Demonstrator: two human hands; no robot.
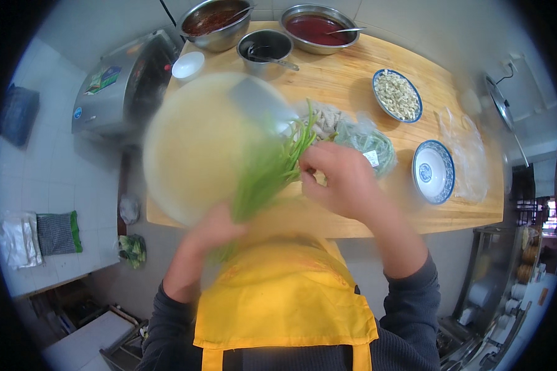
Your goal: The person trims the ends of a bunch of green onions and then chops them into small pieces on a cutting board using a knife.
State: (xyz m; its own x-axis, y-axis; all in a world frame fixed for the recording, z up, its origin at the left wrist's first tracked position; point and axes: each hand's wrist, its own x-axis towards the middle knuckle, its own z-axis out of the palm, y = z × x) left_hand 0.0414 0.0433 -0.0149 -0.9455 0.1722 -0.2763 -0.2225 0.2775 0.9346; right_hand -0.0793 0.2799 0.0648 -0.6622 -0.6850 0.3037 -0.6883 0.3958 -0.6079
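Observation:
A bunch of leafy greens (264,174) with long thin stems is in my left hand (220,215), slanting across the right side of a round cutting board (190,148). Hand and leaves are blurred. My right hand (339,178) is at the stem ends with its fingers curled; whether a stem is pinched in them is hidden. On the board, behind the bunch, lies a wide grey blade (260,102), perhaps a cleaver, its handle out of sight. A grey cloth (325,118) and a plastic bag of greens (369,143) lie just beyond my right hand.
Steel bowls of red sauce (318,30) and chili paste (213,23), and a pot with a ladle (264,48), stand at the wooden table's back. A bowl of chopped pale pieces (397,95), a patterned bowl (433,171) and a plastic bag (466,157) are on the right.

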